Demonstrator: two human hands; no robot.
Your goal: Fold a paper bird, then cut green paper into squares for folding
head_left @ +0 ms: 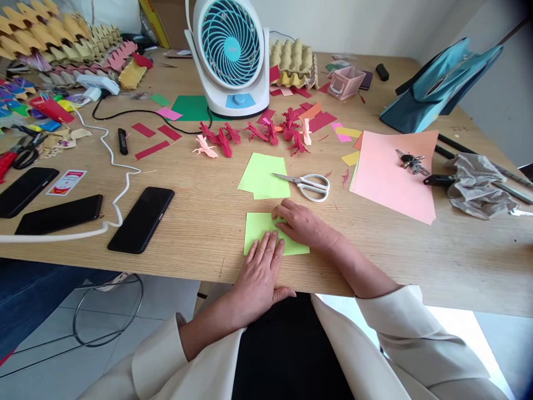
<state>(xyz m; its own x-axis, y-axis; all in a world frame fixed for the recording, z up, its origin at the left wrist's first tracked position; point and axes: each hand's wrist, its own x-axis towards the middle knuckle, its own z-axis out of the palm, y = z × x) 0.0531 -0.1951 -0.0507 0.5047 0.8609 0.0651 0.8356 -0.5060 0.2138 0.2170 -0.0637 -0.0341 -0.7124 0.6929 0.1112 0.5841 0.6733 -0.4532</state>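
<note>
A folded-looking light green sheet of paper (257, 223) lies near the table's front edge. My left hand (260, 269) rests flat on its lower part, fingers stretched out and thumb by the table edge. Bent fingers of my right hand (302, 222) grip the sheet's upper right side, covering that corner. Just beyond are more light green sheets (262, 172), and white-handled scissors (310, 184) lie partly over them with the blades pointing left.
Folded red paper figures (270, 130) sit before a white fan (233, 50). Several phones (141, 219) and a white cable (119, 203) lie left. Pink paper (387, 172) with keys (412, 162) on it and a blue bag (433, 89) are right.
</note>
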